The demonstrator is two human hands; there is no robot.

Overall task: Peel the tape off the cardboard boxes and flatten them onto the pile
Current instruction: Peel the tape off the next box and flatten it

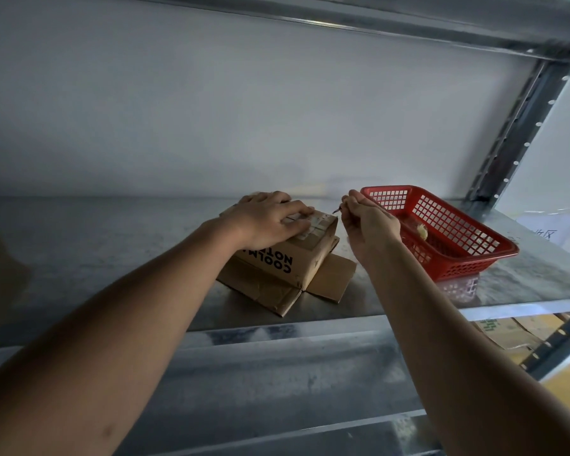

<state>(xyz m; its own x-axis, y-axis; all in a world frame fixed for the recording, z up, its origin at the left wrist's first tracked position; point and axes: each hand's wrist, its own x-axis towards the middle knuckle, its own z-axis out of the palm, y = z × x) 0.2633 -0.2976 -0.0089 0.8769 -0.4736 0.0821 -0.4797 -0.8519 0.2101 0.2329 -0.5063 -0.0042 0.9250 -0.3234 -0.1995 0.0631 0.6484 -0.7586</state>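
A small brown cardboard box (305, 255) with tape on top sits on flat cardboard, just left of the red plastic basket (448, 232). The left hand (270, 218) lies flat on the box, fingers together. The right hand (369, 225), between box and basket, pinches a small dark thing.

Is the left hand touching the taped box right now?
Touching. The head view shows the left hand pressed flat on the taped box, fingers over its tape.
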